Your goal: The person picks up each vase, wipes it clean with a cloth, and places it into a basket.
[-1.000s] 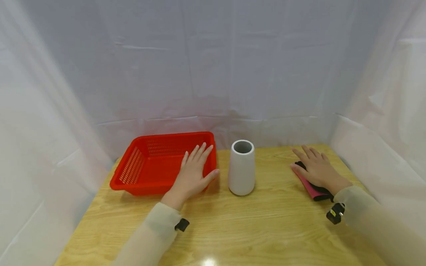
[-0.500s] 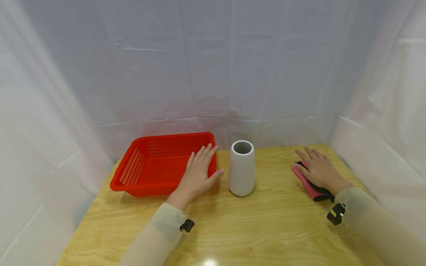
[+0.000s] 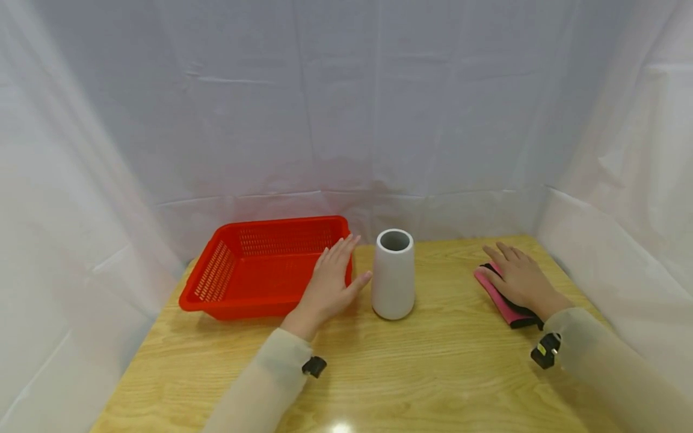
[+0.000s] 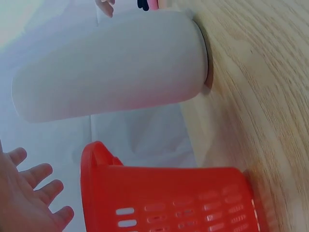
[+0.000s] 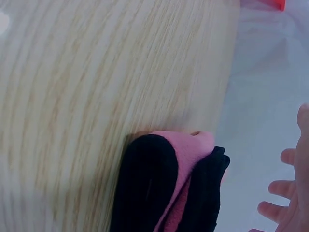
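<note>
My left hand (image 3: 341,267) hovers open with straight fingers at the right end of a red slotted basket (image 3: 227,258). Its thumb points at a white tapered vase (image 3: 393,276) standing upright just to its right, a small gap apart. In the left wrist view the vase (image 4: 111,67) and basket (image 4: 169,198) fill the frame, with my fingertips (image 4: 29,193) at the lower left. My right hand (image 3: 509,267) rests flat on a folded pink and black cloth (image 3: 500,304) at the table's right side. The right wrist view shows the cloth (image 5: 169,183) close up.
Everything sits on a wooden table (image 3: 433,373). White sheeting (image 3: 346,120) hangs close behind and on both sides. The basket looks empty and stands against the back left. A bare stretch of wood runs along the near edge.
My left hand has slid to the right, from over the basket towards the vase. The right hand has stayed on the cloth almost unmoved.
</note>
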